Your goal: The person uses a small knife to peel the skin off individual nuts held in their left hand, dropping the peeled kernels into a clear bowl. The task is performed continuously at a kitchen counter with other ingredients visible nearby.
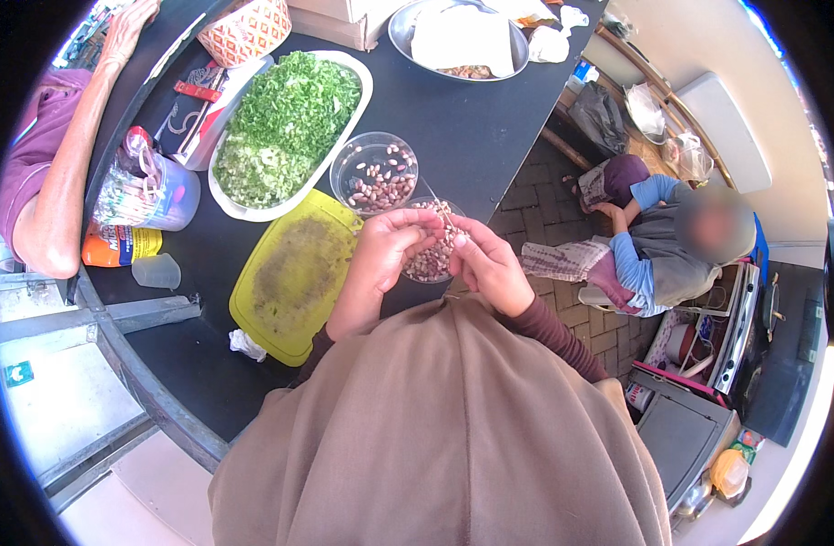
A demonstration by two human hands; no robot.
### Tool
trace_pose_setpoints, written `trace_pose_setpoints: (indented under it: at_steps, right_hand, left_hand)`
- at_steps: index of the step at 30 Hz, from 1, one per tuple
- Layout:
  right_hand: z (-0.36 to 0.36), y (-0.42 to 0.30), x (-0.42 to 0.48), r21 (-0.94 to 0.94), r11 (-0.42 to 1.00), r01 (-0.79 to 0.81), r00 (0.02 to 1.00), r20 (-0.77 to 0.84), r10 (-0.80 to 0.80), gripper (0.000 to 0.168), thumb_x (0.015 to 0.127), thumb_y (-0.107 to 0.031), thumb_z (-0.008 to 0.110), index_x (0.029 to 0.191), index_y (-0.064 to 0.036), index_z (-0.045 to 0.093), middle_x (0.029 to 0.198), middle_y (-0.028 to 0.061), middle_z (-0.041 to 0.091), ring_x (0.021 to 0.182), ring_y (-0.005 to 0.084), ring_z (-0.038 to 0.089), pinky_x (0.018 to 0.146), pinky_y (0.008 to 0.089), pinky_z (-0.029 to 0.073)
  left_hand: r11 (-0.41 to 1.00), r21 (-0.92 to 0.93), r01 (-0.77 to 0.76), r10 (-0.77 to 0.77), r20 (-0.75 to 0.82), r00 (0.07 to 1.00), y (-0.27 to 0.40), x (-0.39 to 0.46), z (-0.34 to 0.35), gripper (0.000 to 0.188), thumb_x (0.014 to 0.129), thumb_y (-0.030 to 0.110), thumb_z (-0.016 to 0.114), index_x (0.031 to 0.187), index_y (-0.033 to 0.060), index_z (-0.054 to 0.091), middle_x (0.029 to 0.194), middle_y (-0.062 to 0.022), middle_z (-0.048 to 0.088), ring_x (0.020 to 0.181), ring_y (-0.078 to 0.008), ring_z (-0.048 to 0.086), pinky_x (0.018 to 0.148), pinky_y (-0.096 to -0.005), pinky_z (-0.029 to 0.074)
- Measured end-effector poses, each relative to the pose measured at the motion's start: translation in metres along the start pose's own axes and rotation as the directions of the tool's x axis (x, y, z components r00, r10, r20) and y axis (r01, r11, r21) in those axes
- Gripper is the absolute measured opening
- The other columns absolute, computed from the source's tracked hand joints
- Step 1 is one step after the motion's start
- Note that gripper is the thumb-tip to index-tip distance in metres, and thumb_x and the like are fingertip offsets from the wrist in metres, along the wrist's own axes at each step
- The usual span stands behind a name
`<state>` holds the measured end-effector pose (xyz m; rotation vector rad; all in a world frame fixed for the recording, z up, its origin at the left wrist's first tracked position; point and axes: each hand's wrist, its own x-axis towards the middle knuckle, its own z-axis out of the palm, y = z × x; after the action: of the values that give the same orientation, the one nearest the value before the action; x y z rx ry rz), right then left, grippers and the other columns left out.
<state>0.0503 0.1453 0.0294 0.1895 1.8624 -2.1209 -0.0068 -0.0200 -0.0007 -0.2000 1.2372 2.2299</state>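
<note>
My left hand (396,247) and my right hand (485,261) meet above a clear round container of small pinkish-white pieces (430,265). The fingertips of both hands pinch something small and thin, perhaps a skewer or knife tip; it is too small to tell. Just beyond them stands a clear round tub (374,158) with reddish-brown shelled peanuts or beans in it. Left of the hands lies a yellow-green plastic lid or board (301,280) with dark smudges. A white oval tub of chopped green leaves (294,102) stands behind it.
A metal bowl (417,51) with white paper is at the back. A blue-tinted tub (178,191), a small plastic cup (156,271) and crumpled tissue (247,345) are at the left. One person's arm (69,164) rests at the left edge; another person (663,232) sits at the right.
</note>
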Motion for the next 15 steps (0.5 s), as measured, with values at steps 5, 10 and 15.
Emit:
trace_pose_setpoints:
  at_steps: [5,10,15]
  right_hand:
    - [0.0001,0.0003,-0.0003,0.024,1.0,0.005,1.0,0.003,-0.005,0.034,0.094,-0.022,0.045,0.122,-0.005,0.047,0.066,-0.0019,0.053,0.05,0.0012,0.042,0.044,0.016,0.033]
    - [-0.0007,0.0026,0.0013,0.05,0.999,-0.022,1.0,0.005,0.022,0.032,0.094,-0.021,0.045,0.121,-0.004,0.049,0.067,-0.0017,0.054,0.051,0.0012,0.042,0.044,0.016,0.034]
    - [0.0062,-0.0024,0.0021,0.016,1.0,0.013,0.999,-0.044,-0.012,0.029,0.091,-0.015,0.05,0.116,0.0,0.052,0.073,-0.0015,0.055,0.059,0.0035,0.048,0.052,0.0179,0.039]
  left_hand:
    - [1.0,0.001,-0.018,0.018,-0.009,1.0,-0.0009,0.0001,-0.0009,0.019,0.083,-0.004,0.05,0.1,-0.009,0.058,0.096,-0.0174,0.062,0.088,-0.0219,0.063,0.082,-0.0297,0.052]
    - [0.999,0.011,-0.03,0.031,-0.01,0.999,-0.0011,0.0003,-0.0016,0.018,0.082,-0.003,0.053,0.098,-0.0081,0.059,0.095,-0.0165,0.063,0.085,-0.0208,0.064,0.079,-0.0289,0.053]
    - [0.999,0.006,-0.037,0.037,-0.004,0.999,-0.0005,-0.0005,-0.0023,0.016,0.081,-0.002,0.057,0.096,-0.0055,0.061,0.092,-0.0143,0.064,0.081,-0.0184,0.064,0.075,-0.0269,0.054]
